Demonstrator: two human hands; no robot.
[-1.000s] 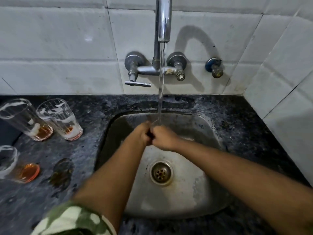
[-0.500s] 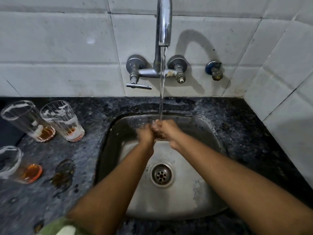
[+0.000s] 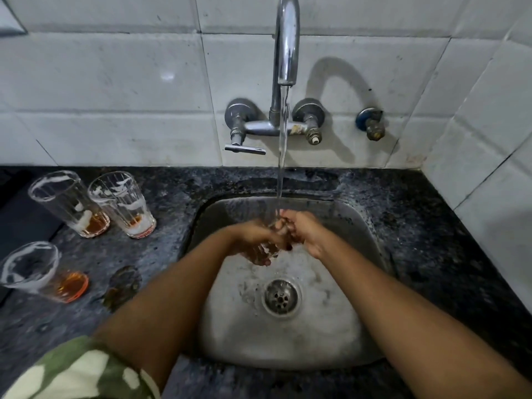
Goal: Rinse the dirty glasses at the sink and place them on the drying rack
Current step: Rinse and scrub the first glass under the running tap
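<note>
Water: a thin stream (image 3: 281,156) runs from the chrome tap spout (image 3: 286,44) straight down onto my hands, over the back part of the steel sink (image 3: 331,335).
Left hand: my left hand (image 3: 253,240) is under the stream, fingers curled round a clear glass (image 3: 263,251) that I hold over the sink, behind the drain (image 3: 280,296). The glass is wet and blurred, so I can make out little more than its outline between my fingers.
Right hand: my right hand (image 3: 300,231) is just right of the left, touching it, fingers bent in towards the top of the glass. Whether they grip the rim or only rub it, I cannot tell.
Dirty glasses: three stand on the dark granite counter (image 3: 417,226) left of the sink. The nearest glass (image 3: 43,272) is at the far left, an orange-brown dreg in its bottom. The back-left glass (image 3: 69,203) and the back-right glass (image 3: 122,204) stand just beside each other, behind it and nearer the sink; both have white foam streaks on their walls and orange residue at the base.
Spill: a brown puddle (image 3: 122,286) lies on the counter between the nearest glass and the sink.
Tap: its lever handle (image 3: 244,149) sticks out on the wall behind the sink, left of the stream.
Sleeve: a green and white camouflage sleeve (image 3: 80,372) covers my left upper arm, in front of the sink.
</note>
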